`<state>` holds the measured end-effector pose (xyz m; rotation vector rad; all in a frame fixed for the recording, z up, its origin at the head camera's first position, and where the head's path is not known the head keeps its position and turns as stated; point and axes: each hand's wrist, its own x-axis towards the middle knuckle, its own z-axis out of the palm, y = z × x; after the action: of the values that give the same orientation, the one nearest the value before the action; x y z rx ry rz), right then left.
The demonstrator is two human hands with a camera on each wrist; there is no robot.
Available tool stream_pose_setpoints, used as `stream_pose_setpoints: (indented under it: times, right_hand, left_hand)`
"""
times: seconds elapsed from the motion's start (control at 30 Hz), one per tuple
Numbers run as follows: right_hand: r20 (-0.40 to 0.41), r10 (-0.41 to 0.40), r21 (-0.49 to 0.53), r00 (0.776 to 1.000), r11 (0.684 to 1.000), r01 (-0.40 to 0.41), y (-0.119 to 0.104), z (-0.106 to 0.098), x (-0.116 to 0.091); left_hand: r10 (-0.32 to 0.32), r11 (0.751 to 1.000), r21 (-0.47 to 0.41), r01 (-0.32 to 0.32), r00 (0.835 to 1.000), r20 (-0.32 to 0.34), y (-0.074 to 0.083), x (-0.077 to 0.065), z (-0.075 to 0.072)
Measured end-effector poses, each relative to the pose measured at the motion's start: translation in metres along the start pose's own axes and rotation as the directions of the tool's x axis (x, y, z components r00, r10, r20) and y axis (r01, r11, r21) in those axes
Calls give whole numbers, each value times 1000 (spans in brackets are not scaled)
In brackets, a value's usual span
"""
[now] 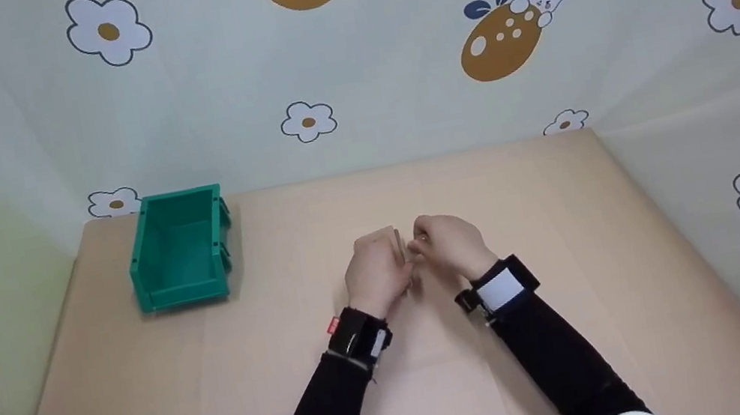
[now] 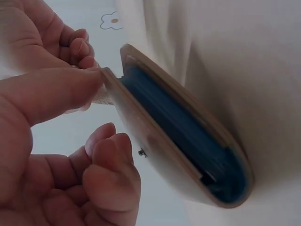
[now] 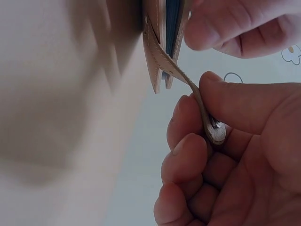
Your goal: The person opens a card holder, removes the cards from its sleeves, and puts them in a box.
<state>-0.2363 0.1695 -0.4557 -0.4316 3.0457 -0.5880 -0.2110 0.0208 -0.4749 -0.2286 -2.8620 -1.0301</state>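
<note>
A beige leather card holder (image 2: 160,143) with stitched edges stands partly spread apart, its blue inner sleeves (image 2: 181,125) showing in the left wrist view. My left hand (image 1: 376,272) holds it, the thumb at the edge of one cover and the other fingers curled close by; their full contact is hidden. A small metal stud (image 2: 142,152) sits on that cover. In the right wrist view, a narrow leather strap (image 3: 167,66) runs out from the card holder. My right hand (image 1: 451,243) pinches the strap's end, where a metal snap (image 3: 216,123) shows.
A green plastic bin (image 1: 184,295) stands at the back left of the beige-covered table (image 1: 293,373). A pale curtain (image 1: 396,96) printed with flowers and rabbits encloses the back and sides.
</note>
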Motion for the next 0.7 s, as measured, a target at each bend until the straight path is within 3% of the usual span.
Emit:
stream_pose_setpoints:
  times: [0.4, 0.53, 0.7]
  right_hand:
    - [-29, -14, -13, 999, 1000, 13, 1, 0, -1]
    - [-27, -9, -12, 1000, 1000, 9, 0, -1, 0]
    - [-10, 3, -12, 1000, 1000, -3, 1, 0, 0]
  left_hand:
    - [-3, 1000, -30, 4, 1000, 14, 0, -2, -4]
    - [-18, 998, -65, 18, 1000, 3, -2, -4, -14]
    - [-30, 998, -49, 29, 1000, -1, -10, -11, -32]
